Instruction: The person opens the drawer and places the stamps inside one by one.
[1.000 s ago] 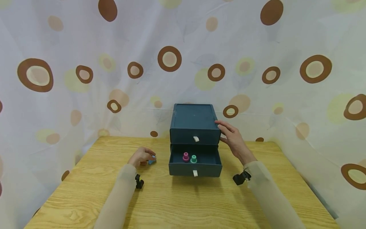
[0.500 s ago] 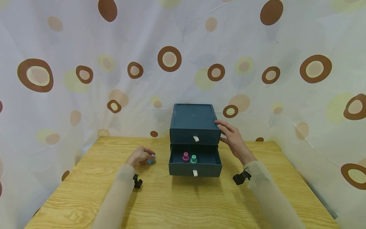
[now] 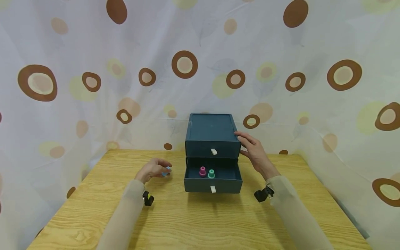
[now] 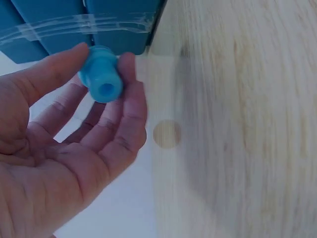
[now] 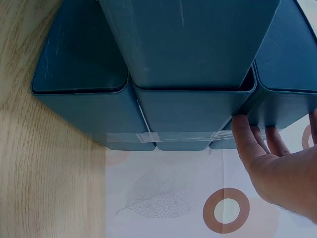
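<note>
A dark blue two-drawer box (image 3: 212, 135) stands at the back middle of the wooden table (image 3: 200, 222). Its lower drawer (image 3: 213, 182) is pulled out and holds a pink peg (image 3: 202, 171) and a green peg (image 3: 211, 173). My left hand (image 3: 154, 170) is just left of the drawer, a little above the table, pinching a small light blue peg (image 3: 166, 171) (image 4: 104, 74) between thumb and fingertips (image 4: 126, 67). My right hand (image 3: 253, 151) (image 5: 270, 163) rests with straight fingers against the box's right side near its top edge.
A spotted curtain (image 3: 93, 69) hangs behind and beside the table. The upper drawer (image 3: 214, 149) is closed, with a white pull tab (image 3: 214, 151). Bare wood lies in front of the box toward me.
My left hand has lifted the light blue peg slightly off the table and drawn it a little toward the drawer. The right hand has stayed on the box.
</note>
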Demonstrator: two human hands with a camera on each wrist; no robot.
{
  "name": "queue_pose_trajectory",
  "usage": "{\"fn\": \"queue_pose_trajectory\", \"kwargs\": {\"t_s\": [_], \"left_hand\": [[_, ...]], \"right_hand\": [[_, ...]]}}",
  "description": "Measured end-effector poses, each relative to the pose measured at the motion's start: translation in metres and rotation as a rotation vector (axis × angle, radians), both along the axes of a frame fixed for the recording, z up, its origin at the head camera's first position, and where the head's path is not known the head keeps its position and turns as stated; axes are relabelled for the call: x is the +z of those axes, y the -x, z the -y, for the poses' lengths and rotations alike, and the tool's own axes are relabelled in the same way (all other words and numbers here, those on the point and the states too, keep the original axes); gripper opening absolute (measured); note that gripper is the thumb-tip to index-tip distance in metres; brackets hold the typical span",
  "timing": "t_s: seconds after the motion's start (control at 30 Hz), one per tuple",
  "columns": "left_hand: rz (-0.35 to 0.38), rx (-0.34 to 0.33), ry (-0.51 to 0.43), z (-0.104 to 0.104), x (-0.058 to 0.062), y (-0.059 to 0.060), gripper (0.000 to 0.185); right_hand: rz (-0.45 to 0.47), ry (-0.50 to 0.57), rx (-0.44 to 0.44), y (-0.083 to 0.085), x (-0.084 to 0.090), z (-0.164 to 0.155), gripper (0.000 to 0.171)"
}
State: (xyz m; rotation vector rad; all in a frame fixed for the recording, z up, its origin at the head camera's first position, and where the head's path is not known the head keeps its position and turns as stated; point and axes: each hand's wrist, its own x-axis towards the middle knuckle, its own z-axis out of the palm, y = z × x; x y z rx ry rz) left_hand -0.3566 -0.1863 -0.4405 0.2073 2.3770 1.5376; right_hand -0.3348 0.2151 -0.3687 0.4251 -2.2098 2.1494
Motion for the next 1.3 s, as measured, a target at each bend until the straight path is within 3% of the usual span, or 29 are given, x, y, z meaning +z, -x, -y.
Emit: {"fn": "queue_pose_trajectory", "kwargs": {"t_s": [0.23, 0.4, 0.67, 1.0, 1.3], "left_hand": [[-0.092, 0.004, -0.032, -0.002, 0.007, -0.001, 0.039], [-0.136, 0.046, -0.063, -0.004, 0.016, -0.008, 0.035], [-0.205, 0.124, -0.135, -0.006, 0.013, -0.008, 0.033], [-0.232, 0.144, -0.166, -0.009, 0.017, -0.010, 0.035], [-0.283, 0.090, -0.163, -0.011, 0.020, -0.014, 0.039]], "right_hand": [[-0.005, 0.000, 0.004, 0.000, 0.000, 0.000, 0.056], [-0.009, -0.008, 0.013, -0.001, 0.000, -0.002, 0.056], [-0.007, -0.009, 0.020, -0.001, 0.000, -0.002, 0.056], [-0.010, -0.007, 0.016, -0.001, -0.001, -0.002, 0.056], [-0.016, -0.010, 0.003, 0.000, -0.002, -0.001, 0.054]]}}
